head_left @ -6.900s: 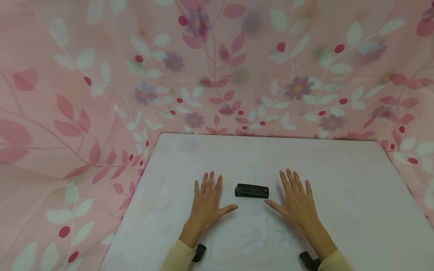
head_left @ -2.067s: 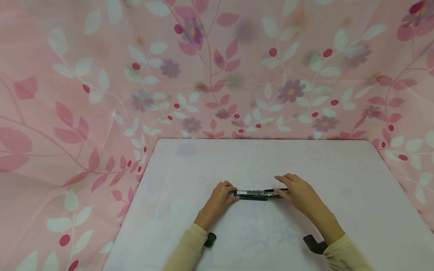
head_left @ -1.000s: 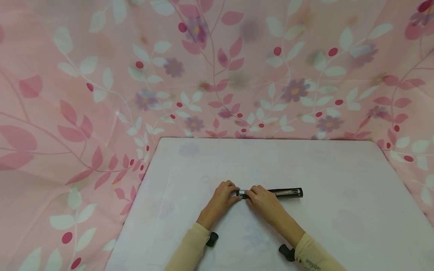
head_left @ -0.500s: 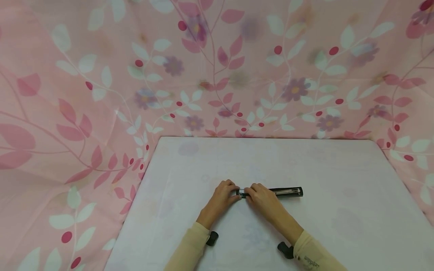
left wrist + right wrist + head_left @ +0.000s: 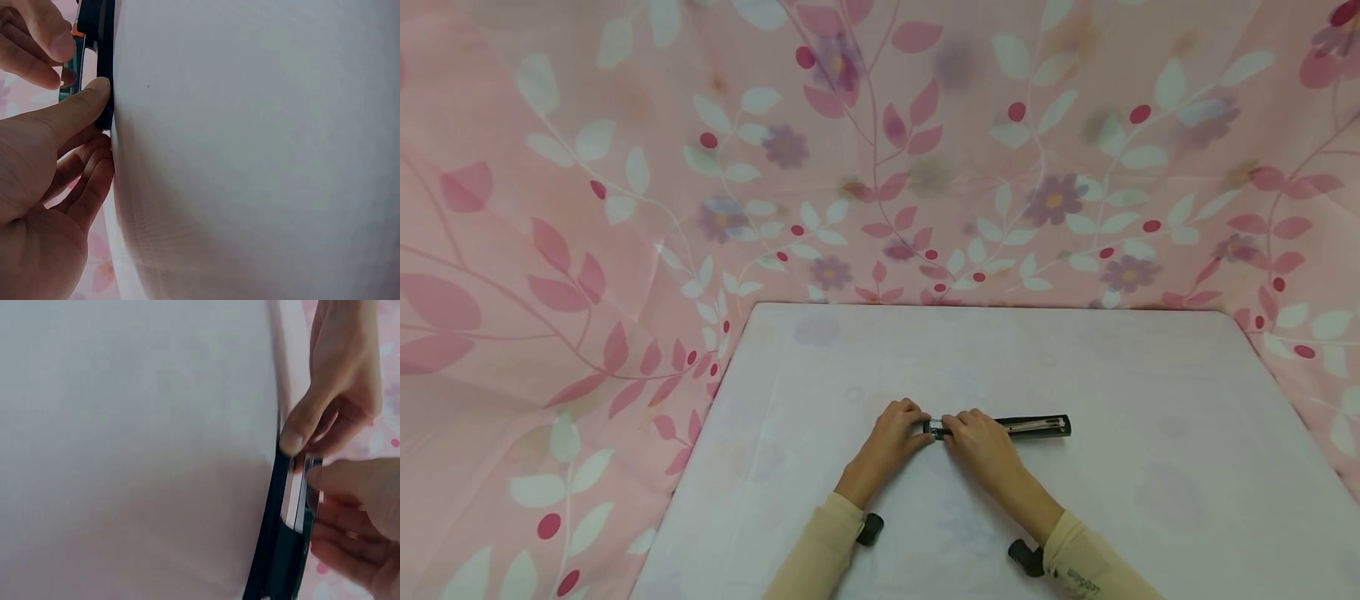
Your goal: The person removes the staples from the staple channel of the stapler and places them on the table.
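Note:
A black stapler (image 5: 1040,427) lies on the white table, its top arm swung open and stretched out to the right. With thumb and fingers, my left hand (image 5: 887,446) grips the left end of the base; in the left wrist view its thumb presses on the stapler (image 5: 105,62). Just beside it, my right hand (image 5: 988,450) pinches the metal staple magazine, as the right wrist view shows with the right hand (image 5: 369,512) at the raised part of the stapler (image 5: 284,562). My right fingers hide the stapler's middle in the head view. Staples cannot be made out.
The white-covered table (image 5: 1150,517) extends around both hands. Behind it and at the sides hangs a pink floral curtain (image 5: 880,150). A dark wrist camera (image 5: 870,530) sits at the left sleeve, another wrist camera (image 5: 1026,558) at the right.
Earlier both hands lay spread beside the closed stapler. It has since been opened, and my right hand moved left from the top arm onto the magazine. Over the last second the hands barely move.

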Tool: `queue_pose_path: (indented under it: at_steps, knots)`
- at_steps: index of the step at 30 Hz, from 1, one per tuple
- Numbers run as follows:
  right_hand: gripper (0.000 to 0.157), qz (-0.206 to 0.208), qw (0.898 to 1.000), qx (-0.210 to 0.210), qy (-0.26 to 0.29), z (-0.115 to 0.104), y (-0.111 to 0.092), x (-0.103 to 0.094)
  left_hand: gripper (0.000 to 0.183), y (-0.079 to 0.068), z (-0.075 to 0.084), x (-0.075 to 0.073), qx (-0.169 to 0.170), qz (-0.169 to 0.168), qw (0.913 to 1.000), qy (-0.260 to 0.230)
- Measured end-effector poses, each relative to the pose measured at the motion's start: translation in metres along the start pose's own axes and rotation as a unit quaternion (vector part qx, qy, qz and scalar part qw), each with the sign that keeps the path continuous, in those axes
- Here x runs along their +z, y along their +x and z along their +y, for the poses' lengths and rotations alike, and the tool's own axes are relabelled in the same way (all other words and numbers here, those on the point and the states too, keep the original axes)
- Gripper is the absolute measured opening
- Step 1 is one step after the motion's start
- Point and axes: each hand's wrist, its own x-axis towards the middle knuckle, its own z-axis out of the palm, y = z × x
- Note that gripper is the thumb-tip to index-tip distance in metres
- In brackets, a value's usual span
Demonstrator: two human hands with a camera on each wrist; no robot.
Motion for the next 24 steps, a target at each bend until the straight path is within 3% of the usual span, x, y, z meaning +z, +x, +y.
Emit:
queue_pose_path:
  at_steps: [4, 11, 19, 24]
  knots:
    - [0.025, -0.009, 0.997, 0.059, 0.043, -0.0059, 0.0, -0.0027, 0.031, 0.0, 0.0, -0.0004, 0.001, 0.004, 1.0, 0.003]
    - [0.029, -0.024, 0.981, 0.147, 0.128, -0.007, -0.0005, -0.0027, 0.032, -0.0011, -0.0004, -0.0014, 0.0, 0.001, 1.0, 0.004]
    - [0.029, -0.018, 0.983, 0.138, 0.12, -0.0051, -0.0004, -0.0037, 0.032, -0.0018, 0.0004, 0.0007, -0.007, 0.001, 1.0, 0.001]
    - [0.027, 0.012, 0.99, 0.107, 0.09, -0.0065, 0.0009, -0.0048, 0.032, -0.0014, 0.0001, 0.001, -0.006, 0.003, 1.0, -0.002]
